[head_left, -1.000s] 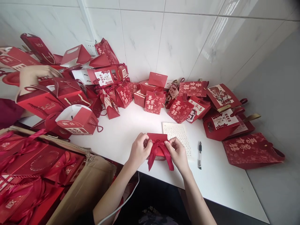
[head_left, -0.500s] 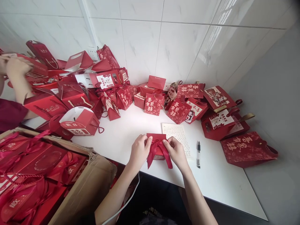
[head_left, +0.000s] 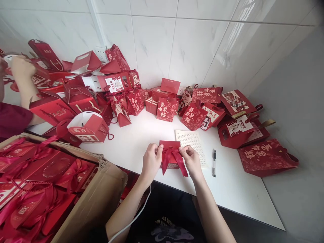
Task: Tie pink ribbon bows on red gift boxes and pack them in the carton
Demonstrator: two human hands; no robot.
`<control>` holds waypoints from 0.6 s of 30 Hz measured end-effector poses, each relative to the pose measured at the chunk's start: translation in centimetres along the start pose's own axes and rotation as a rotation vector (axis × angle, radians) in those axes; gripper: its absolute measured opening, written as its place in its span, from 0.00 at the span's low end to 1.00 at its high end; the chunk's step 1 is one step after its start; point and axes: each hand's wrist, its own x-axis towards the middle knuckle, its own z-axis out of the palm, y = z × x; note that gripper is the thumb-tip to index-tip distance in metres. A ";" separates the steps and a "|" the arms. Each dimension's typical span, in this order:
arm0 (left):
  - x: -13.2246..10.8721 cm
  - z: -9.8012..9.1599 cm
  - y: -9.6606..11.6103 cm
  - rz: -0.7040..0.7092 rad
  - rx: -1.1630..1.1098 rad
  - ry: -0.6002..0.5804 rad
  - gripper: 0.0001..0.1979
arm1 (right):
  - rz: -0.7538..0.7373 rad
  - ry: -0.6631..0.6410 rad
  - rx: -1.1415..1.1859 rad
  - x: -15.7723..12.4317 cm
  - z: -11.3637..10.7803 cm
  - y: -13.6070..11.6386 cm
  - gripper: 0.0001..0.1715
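Observation:
A small red gift box (head_left: 170, 146) stands near the front edge of the white table (head_left: 235, 189), tied with a red ribbon (head_left: 173, 159) whose two tails hang down its front. My left hand (head_left: 151, 161) pinches the ribbon's left side and my right hand (head_left: 191, 160) pinches its right side, both closed at the knot. Behind the box lies a printed sheet of paper (head_left: 191, 142), with a black pen (head_left: 214, 162) to its right.
Many red gift boxes and bags (head_left: 167, 108) are heaped along the tiled wall, from far left to a flat red bag (head_left: 265, 157) at right. A cardboard carton (head_left: 96, 199) of red ribboned boxes sits at front left. Another person's hand (head_left: 22, 69) reaches into the left heap.
My hands stay at the ribbon knot, and the ribbon tails have shifted slightly. The other person's hand at far left has lifted away from the red box and now sits higher in the heap.

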 end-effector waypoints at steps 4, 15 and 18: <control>-0.1 0.3 0.1 -0.023 -0.012 0.040 0.17 | 0.026 -0.018 0.039 0.3 -0.2 0.6 0.24; 0.2 0.1 -0.1 -0.052 -0.207 -0.140 0.20 | -0.768 -0.280 -0.898 -2.7 0.5 -2.5 0.34; 0.1 0.4 -0.5 -0.058 -0.222 -0.125 0.19 | -0.871 -0.199 -0.949 -3.0 1.3 -1.2 0.25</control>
